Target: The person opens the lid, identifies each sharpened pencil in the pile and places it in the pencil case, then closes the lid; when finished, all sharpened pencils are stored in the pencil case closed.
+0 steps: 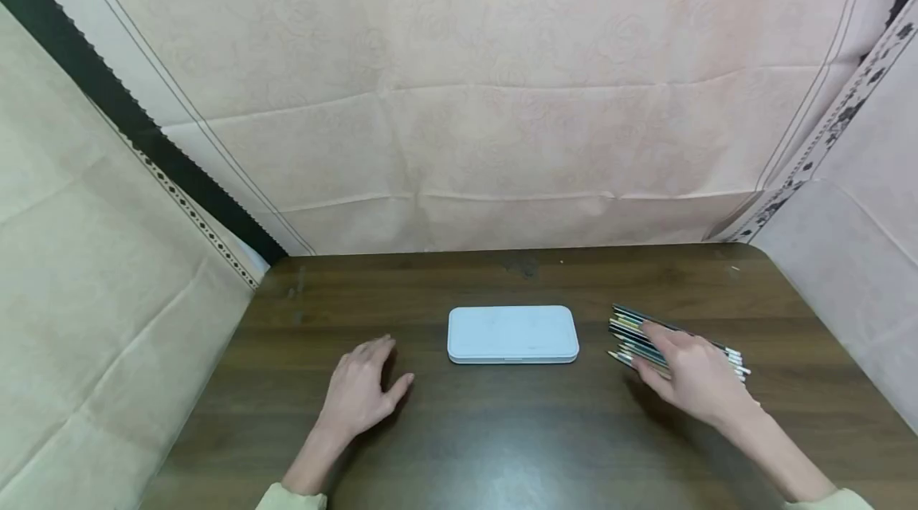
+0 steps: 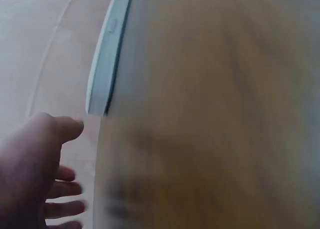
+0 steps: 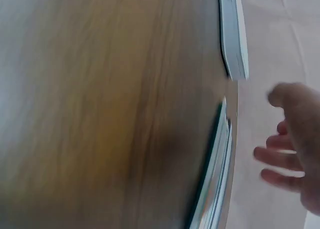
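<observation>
A white flat case (image 1: 512, 335) with rounded corners lies closed on the table between my hands. To its right is a bundle of pencils (image 1: 626, 328), dark and pale, side by side with their tips toward the case. My right hand (image 1: 699, 378) hovers over this bundle and hides part of it. In the right wrist view, a gap separates the loosely spread fingers from the pencils (image 3: 215, 176). My left hand (image 1: 362, 386) is to the left of the case, holding nothing, thumb apart from the fingers. The left wrist view shows the case (image 2: 105, 64) beyond that thumb.
The dark wooden table (image 1: 502, 430) ends at a pale patterned cloth (image 1: 488, 151) at the back. Similar cloth panels (image 1: 107, 319) hang along both sides. A black strip (image 1: 143, 123) runs down the left corner.
</observation>
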### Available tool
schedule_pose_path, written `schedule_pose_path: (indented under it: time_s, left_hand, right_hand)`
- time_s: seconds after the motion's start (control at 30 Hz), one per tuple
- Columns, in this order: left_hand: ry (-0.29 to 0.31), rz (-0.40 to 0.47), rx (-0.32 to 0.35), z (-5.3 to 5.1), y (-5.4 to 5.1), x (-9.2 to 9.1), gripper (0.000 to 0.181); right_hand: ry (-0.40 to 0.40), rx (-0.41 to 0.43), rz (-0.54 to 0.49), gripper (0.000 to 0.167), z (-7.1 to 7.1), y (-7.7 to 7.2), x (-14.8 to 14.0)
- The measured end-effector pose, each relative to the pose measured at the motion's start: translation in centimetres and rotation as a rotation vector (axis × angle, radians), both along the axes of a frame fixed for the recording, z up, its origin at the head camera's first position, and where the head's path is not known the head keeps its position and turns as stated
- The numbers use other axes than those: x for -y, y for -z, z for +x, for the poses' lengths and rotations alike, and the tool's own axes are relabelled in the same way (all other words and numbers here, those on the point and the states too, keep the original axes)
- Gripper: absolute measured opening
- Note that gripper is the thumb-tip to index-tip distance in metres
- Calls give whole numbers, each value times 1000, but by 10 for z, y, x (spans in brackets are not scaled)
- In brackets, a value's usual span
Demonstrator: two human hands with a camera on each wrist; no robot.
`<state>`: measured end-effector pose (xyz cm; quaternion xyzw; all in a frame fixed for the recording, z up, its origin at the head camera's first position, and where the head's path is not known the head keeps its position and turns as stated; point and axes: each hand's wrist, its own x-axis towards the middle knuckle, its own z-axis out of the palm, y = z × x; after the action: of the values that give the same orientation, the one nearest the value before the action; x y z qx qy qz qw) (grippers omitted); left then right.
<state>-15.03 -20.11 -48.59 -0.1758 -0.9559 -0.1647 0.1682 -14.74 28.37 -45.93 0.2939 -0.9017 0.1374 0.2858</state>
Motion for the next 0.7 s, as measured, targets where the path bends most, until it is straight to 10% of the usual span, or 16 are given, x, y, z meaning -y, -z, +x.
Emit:
schedule_pose_path:
  time_s: [0.17, 0.4, 0.7]
  left_hand:
    - [57, 184, 58, -14, 0, -21, 29]
    - [68, 243, 336, -43, 7, -51, 93]
    - [117, 251, 351, -61, 18, -68, 103]
  right_hand:
    - [-130, -133, -65, 52, -13, 4, 36]
    - [-330, -76, -69, 30, -32, 21, 95]
    - [-375, -48, -54, 36, -44, 42, 124]
